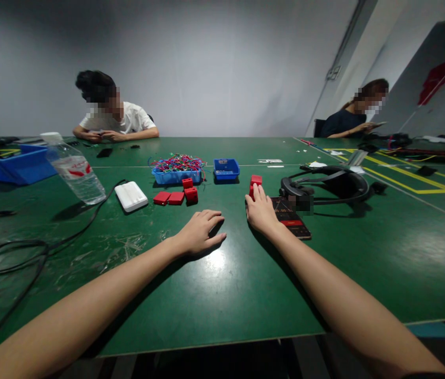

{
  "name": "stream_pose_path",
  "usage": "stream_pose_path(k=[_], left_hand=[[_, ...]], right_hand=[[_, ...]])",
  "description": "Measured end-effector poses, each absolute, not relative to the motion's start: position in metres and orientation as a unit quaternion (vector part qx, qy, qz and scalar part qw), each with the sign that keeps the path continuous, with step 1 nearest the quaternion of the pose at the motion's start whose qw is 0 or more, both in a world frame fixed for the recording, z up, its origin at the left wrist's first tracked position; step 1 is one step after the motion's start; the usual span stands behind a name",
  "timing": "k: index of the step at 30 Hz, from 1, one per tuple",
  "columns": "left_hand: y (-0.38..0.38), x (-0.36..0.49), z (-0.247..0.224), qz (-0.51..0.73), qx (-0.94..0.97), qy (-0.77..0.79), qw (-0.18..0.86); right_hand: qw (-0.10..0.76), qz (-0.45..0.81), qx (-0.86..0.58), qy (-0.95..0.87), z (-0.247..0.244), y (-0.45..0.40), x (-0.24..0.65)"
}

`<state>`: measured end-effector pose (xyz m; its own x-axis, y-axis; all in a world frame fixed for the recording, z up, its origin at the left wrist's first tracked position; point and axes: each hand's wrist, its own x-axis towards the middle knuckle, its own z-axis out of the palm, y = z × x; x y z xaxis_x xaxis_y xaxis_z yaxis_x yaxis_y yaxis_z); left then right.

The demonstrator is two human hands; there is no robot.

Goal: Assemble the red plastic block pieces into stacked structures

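Red block (256,180): on the green table (222,310), right at the fingertips of the right hand, well apart from the left hand and off to its right.
Right hand (261,210): stretched forward, palm down, fingertips overlapping the near side of the block; they seem to touch it, but I cannot tell whether they grip it.
Left hand (202,231): bare of any object, thumb and fingers spread apart, low over the table; the two hands are well apart.
Red pieces (175,198): a small group beyond the left hand and a little to its left, two flat ones lying beside two blockier ones.
Blue tray (178,177): just behind that group, heaped with coloured wires (179,162).
Small blue bin (226,176): to the right of the tray, farther off than both hands.
Phone (296,226): flat beside the right hand, near a black headset (327,184).
White case (131,196): left of the red pieces, near a clear bottle (78,173).
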<state>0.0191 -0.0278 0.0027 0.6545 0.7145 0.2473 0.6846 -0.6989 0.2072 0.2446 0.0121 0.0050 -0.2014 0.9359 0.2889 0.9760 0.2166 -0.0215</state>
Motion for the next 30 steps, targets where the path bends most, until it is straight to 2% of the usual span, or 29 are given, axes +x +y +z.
stream_pose_path(k=[4,9,14,19,22,26,30], left_hand=[[-0.027,0.019,0.003,0.162,0.909,0.381,0.049],[-0.026,0.018,0.002,0.171,0.910,0.375,0.048],[-0.023,0.019,-0.001,0.201,0.896,0.394,0.043],[-0.010,0.010,-0.002,0.264,0.827,0.490,-0.080],[0.004,-0.005,-0.007,0.279,0.782,0.546,-0.112],[0.020,-0.022,-0.017,0.239,0.763,0.597,-0.069],[0.024,-0.024,-0.019,0.222,0.780,0.581,-0.071]], right_hand=[[0.094,-0.088,-0.627,-0.769,0.006,0.011,0.251],[0.060,-0.007,-0.489,-0.870,0.008,-0.006,0.237],[0.080,-0.001,-0.442,-0.893,0.003,-0.020,0.223],[0.092,0.006,-0.431,-0.898,0.004,-0.019,0.225],[0.087,0.004,-0.432,-0.898,0.005,-0.018,0.227],[0.077,-0.003,-0.430,-0.900,0.005,-0.017,0.227],[0.086,-0.002,-0.427,-0.900,0.004,-0.016,0.227]])
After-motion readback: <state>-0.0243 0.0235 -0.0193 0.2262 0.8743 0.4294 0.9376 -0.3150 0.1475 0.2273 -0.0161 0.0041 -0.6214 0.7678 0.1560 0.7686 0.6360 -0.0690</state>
